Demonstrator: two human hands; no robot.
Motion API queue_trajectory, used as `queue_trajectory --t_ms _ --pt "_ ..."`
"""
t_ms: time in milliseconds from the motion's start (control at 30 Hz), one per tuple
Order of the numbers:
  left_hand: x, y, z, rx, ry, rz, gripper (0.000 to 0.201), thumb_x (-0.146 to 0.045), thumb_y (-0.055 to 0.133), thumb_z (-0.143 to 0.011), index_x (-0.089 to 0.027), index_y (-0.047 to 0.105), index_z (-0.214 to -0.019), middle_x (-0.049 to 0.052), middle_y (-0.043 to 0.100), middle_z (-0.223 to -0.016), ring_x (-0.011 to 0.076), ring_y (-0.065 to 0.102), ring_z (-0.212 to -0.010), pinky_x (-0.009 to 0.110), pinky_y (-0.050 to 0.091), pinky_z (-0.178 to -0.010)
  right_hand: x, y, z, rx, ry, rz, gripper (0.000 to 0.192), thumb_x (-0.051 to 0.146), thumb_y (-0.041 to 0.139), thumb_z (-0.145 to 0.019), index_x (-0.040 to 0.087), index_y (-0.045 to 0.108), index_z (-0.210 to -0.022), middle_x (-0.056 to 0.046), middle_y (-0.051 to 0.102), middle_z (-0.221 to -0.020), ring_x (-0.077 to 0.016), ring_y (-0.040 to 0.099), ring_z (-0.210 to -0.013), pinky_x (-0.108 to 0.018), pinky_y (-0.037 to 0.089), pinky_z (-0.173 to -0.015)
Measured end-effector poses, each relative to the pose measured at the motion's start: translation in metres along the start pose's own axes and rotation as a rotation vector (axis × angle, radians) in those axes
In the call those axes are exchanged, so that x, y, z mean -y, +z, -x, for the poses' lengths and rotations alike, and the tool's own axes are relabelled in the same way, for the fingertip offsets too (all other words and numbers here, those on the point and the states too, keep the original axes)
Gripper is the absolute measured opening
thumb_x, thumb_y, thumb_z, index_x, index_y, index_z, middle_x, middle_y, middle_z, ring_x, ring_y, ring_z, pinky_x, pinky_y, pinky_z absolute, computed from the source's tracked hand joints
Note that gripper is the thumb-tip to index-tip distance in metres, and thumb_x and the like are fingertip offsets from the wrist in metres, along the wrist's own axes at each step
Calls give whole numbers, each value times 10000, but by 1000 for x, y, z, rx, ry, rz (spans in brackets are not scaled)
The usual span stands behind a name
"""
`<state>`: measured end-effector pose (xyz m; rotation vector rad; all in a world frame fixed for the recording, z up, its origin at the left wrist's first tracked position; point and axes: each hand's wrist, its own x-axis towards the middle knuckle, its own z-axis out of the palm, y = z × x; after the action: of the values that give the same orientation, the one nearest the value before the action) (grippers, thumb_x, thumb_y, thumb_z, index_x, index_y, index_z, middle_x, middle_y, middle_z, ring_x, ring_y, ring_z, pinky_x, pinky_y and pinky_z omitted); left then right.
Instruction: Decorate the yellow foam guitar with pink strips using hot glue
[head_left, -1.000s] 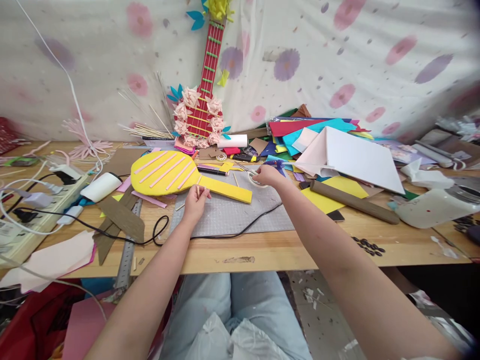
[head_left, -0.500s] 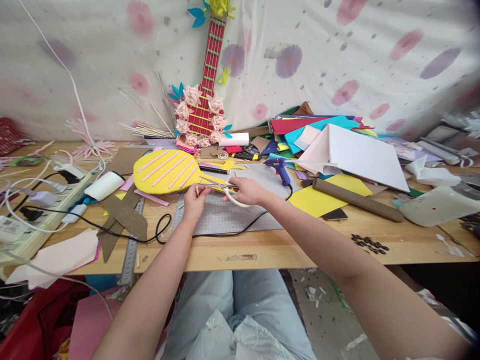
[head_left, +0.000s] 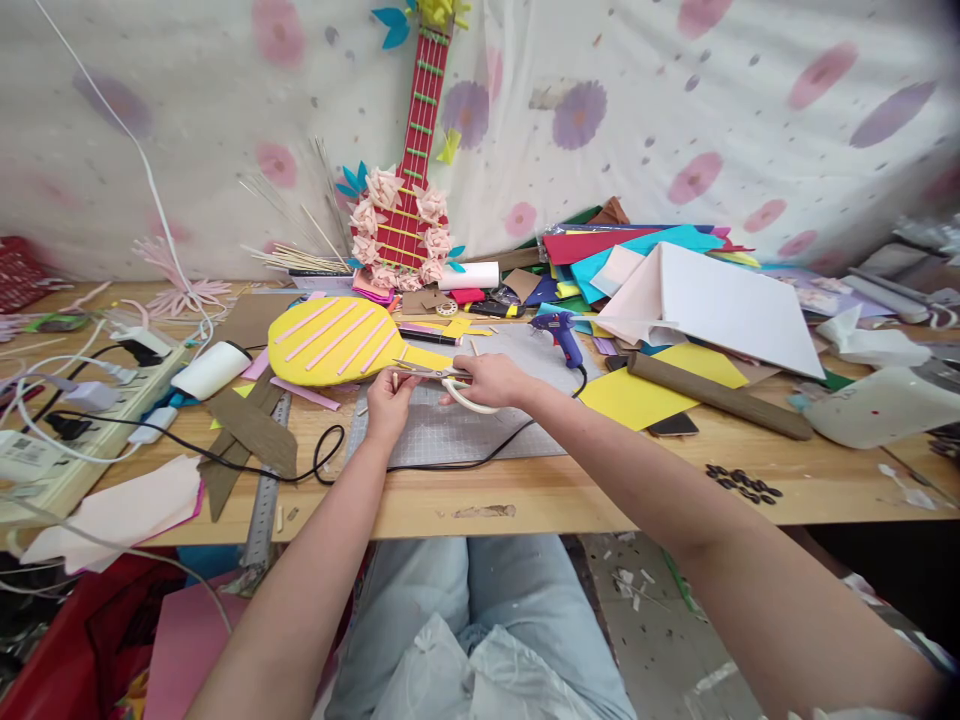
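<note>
The right hand (head_left: 491, 380) grips scissors (head_left: 442, 378) over the grey mat (head_left: 465, 435). The left hand (head_left: 390, 400) pinches a thin strip (head_left: 395, 378); the yellow paddle (head_left: 337, 340) lies at 11 o'clock.

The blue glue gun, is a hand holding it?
No, the blue glue gun lies on the table by itself, while the right hand holds scissors.

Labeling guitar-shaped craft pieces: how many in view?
2: a yellow guitar cutout flat on the desk beside the left hand; a red flower-trimmed guitar leaning on the backdrop. The paper pile could hide more.
</note>
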<state>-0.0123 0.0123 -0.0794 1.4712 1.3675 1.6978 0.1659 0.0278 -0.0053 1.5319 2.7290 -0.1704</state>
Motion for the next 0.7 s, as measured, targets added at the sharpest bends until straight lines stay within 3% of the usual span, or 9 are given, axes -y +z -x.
queue_trajectory --t_ms 267,467,700 --pt "-8 -7 5 -25 38 -91 102 -245 627 -670 -177 558 -638 -21 623 -581 122 559 -592 241 442 -626 6 -1 3 -9 -30 38 613 739 345 -733 212 564 -955 -84 677 -886 -238 618 -825 -275 322 -591" --pt "-7 -11 6 28 50 -107 97 -253 607 -697 -188 550 -653 -13 648 -630 129 591 -646 242 453 -650 1 4 1 -42 -58 60 614 732 339 -746 201 584 -934 -93 675 -875 -228 614 -811 -276 314 -590" --pt "-10 -11 6 95 24 -61 128 -307 589 -728 -183 560 -716 -8 629 -613 131 579 -647 249 447 -657 -9 2 -2 -24 -14 -78 605 730 317 -756 213 556 -962 -67 661 -908 -201 601 -822 -253 305 -576"
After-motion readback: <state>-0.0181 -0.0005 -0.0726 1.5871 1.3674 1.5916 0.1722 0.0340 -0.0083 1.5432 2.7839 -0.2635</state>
